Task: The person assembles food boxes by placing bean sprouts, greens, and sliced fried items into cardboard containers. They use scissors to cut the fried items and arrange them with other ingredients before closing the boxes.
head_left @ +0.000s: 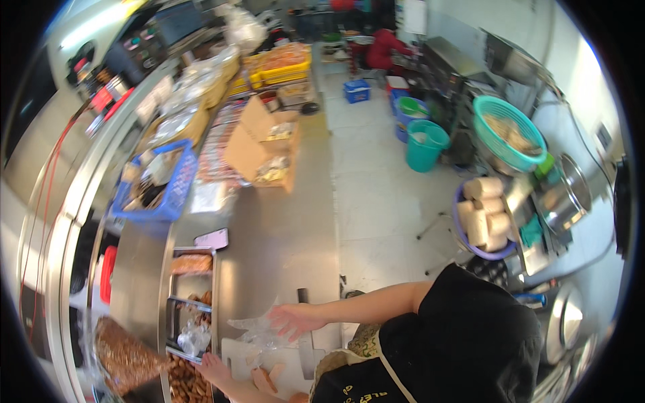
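My left hand [213,371] reaches to the rim of a metal food pan [178,350], fingers stretched out and slightly blurred. In that pan lies a crumpled clear plastic bag [194,338]. Palm up with its fingers spread, my right hand [295,322] is over a thin clear plastic sheet or glove [259,332]; it does not look gripped. Below it is a white cutting board [236,350] with pinkish-orange cut pieces [267,377], perhaps meat. A cleaver [307,354] with a dark handle lies along the board's right side.
More pans hold a pinkish block [192,264] and brown pieces [190,380]. A phone [211,238], blue crate [178,191] and cardboard box [245,151] stand farther along the steel counter [282,235]. On the right is a purple tub [494,255] of pale rolls. Another person [384,50] works far back.
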Available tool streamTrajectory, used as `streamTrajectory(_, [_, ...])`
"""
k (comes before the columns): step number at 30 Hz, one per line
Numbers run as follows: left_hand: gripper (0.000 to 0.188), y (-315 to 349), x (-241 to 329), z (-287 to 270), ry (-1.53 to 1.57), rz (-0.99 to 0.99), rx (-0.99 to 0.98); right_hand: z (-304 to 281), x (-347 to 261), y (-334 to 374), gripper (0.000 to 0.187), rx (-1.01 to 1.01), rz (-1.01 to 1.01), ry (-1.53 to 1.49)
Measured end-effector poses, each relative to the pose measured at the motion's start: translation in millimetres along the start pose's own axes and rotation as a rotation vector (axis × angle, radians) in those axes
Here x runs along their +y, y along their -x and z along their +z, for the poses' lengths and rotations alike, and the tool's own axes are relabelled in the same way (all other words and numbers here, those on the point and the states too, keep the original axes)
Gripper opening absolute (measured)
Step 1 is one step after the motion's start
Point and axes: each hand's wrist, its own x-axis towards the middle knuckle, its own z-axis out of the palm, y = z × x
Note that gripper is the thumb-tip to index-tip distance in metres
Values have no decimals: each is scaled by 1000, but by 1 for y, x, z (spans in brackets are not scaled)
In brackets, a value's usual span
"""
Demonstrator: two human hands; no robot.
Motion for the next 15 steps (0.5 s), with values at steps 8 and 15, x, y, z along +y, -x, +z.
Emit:
streamTrajectory(8, [35,-3,-19,1,-686,460,-11,-38,-43,78,68,-119,-87,-181])
streamTrajectory(15, [34,210,-107,151,-1046,277,-554,-90,-105,108,65,3,-299,51])
